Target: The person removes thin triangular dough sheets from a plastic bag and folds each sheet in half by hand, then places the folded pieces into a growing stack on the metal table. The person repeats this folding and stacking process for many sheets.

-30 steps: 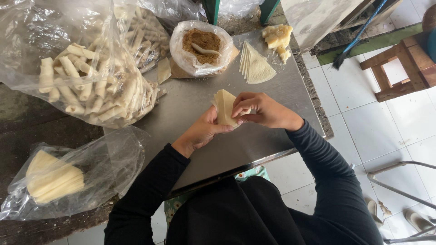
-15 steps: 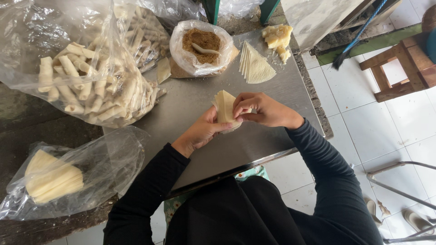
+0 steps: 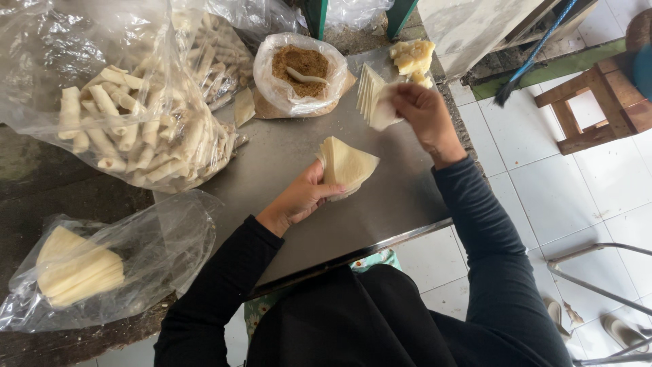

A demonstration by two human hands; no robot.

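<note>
A big bag of rolled pastries [image 3: 129, 129] sits well left of your fingers, so plenty is done; wrappers remain. Your left hand [image 3: 299, 200] pinches a small wrapper stack [image 3: 348, 165], fingers curled. Your right hand [image 3: 422, 112], fingers closed, lifts one sheet off the upright wrapper pile [image 3: 369, 92].
</note>
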